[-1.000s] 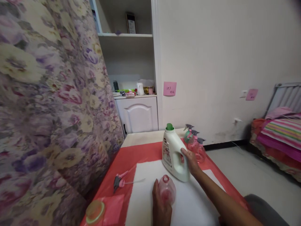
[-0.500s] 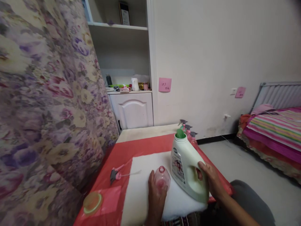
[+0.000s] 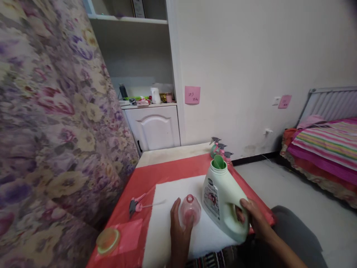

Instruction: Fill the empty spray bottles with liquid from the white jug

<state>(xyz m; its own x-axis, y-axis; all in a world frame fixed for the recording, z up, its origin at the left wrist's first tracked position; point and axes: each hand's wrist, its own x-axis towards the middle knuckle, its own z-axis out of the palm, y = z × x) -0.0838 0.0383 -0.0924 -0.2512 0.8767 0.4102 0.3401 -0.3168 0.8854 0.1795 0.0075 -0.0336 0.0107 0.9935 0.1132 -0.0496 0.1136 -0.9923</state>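
Observation:
My right hand [image 3: 258,217] is closed round the handle of a pale green detergent jug [image 3: 223,204]. The jug is uncapped, with a green spout [image 3: 219,162] in its mouth. It tilts slightly and stands at the right of a white cloth [image 3: 160,230]. My left hand [image 3: 180,227] is spread beside a small clear pink bottle [image 3: 192,208] without a top. Its thumb lies across the bottle's front, while the fingers stand a little off its left side. A grey and pink spray head [image 3: 135,206] with a thin tube lies left of the bottle.
Several spray bottles [image 3: 221,149] stand at the table's far right corner, behind the jug. A round lid-like piece [image 3: 108,240] rests at the near left of the red table cover [image 3: 167,169]. A flowered curtain [image 3: 55,149] hangs along the left; a cabinet [image 3: 156,128] stands behind.
My left hand has loosened from around the pink bottle, its fingers now apart from the left side. The jug's mouth has shifted slightly right. The camera view has also moved a little.

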